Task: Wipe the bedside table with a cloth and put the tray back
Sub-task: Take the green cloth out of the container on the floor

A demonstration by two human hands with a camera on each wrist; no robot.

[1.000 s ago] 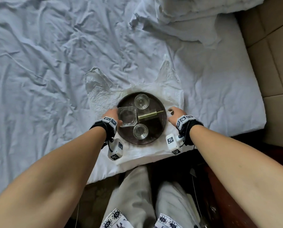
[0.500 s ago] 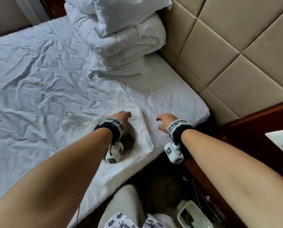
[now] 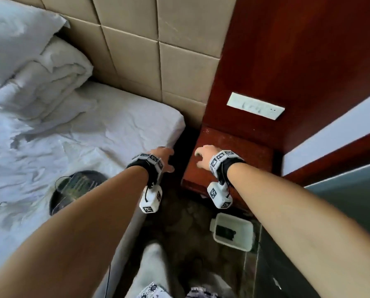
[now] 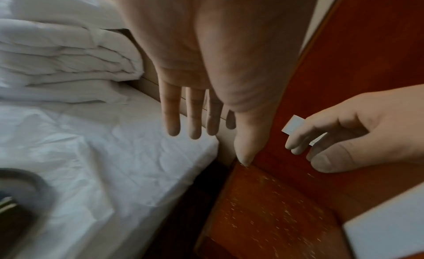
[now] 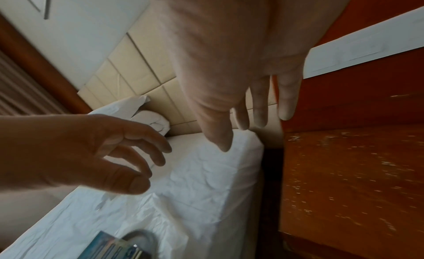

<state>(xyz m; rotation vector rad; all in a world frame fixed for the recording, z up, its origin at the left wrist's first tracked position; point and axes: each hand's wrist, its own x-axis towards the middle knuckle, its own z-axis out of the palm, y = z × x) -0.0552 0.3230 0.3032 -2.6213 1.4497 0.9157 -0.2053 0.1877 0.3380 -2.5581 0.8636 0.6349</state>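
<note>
The dark round tray (image 3: 57, 198) with glasses on it lies on the white bed, partly behind my left forearm; its rim also shows in the left wrist view (image 4: 34, 181). The red-brown bedside table (image 3: 244, 168) stands right of the bed, its top (image 5: 355, 172) speckled with pale dust. My left hand (image 3: 165, 159) hovers over the bed's corner with fingers (image 4: 195, 125) straight and nothing in it. My right hand (image 3: 202, 155) is above the table's left part, fingers (image 4: 296, 143) loosely curled and holding nothing. No cloth shows in either hand.
A dark gap separates bed and table. A white switch panel (image 3: 255, 108) sits on the wood wall above the table. A white bin (image 3: 231, 231) stands on the floor below the table's front. Folded bedding (image 3: 40, 78) lies by the padded headboard (image 3: 158, 50).
Both hands have let go of the tray's rim and swung right, the right one to above the bedside table. The tray stays on the bed. My view has turned right.
</note>
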